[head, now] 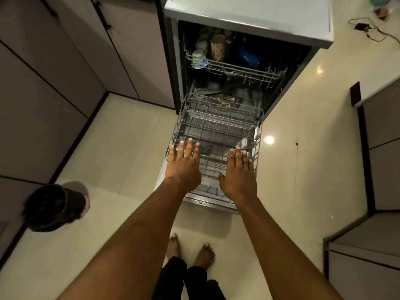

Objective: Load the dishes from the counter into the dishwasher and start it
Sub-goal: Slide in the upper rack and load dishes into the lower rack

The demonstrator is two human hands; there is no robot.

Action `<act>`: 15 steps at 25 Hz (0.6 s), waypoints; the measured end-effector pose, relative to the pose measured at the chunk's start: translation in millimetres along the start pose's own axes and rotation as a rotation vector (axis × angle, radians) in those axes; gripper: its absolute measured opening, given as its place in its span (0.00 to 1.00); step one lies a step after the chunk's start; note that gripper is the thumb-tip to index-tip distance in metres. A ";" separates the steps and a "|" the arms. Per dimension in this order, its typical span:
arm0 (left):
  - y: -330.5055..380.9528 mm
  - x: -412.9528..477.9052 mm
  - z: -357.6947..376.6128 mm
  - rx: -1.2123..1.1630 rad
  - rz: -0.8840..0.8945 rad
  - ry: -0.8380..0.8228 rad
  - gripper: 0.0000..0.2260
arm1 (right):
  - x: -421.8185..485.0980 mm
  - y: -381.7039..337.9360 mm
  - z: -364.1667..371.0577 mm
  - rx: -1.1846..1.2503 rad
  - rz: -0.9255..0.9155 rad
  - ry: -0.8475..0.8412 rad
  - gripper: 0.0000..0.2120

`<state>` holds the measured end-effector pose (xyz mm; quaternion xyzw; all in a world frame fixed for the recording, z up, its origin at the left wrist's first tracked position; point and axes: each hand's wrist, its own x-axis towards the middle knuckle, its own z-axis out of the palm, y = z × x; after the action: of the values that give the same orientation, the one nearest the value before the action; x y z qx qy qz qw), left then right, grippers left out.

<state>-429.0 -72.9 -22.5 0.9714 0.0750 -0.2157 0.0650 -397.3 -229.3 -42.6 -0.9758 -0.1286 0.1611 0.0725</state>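
Observation:
The dishwasher stands open with its door folded down flat. Its grey wire lower rack is pulled out over the door and holds no dishes. My left hand and my right hand hover flat over the rack's front part, fingers straight, holding nothing. The upper rack sits inside the machine with a patterned mug, a white-green cup and a blue bowl. Food scraps lie on the tub floor.
Tall cabinets line the left side. A dark bin stands on the tiled floor at the left. A counter and cabinet run along the right. A cable lies on the floor at the far right. My bare feet stand before the door.

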 end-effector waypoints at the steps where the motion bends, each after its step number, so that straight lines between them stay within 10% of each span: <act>1: 3.8 -10.8 -11.0 0.003 0.007 0.018 0.35 | -7.8 -0.5 -11.4 0.002 -0.004 0.017 0.40; 15: -65.2 -38.6 -88.4 -0.015 0.036 0.248 0.34 | -8.2 -81.5 -95.3 -0.045 -0.041 0.135 0.39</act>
<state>-438.8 0.5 67.3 0.9913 0.0667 -0.0923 0.0662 -391.6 -163.2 64.0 -0.9830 -0.1468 0.0906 0.0623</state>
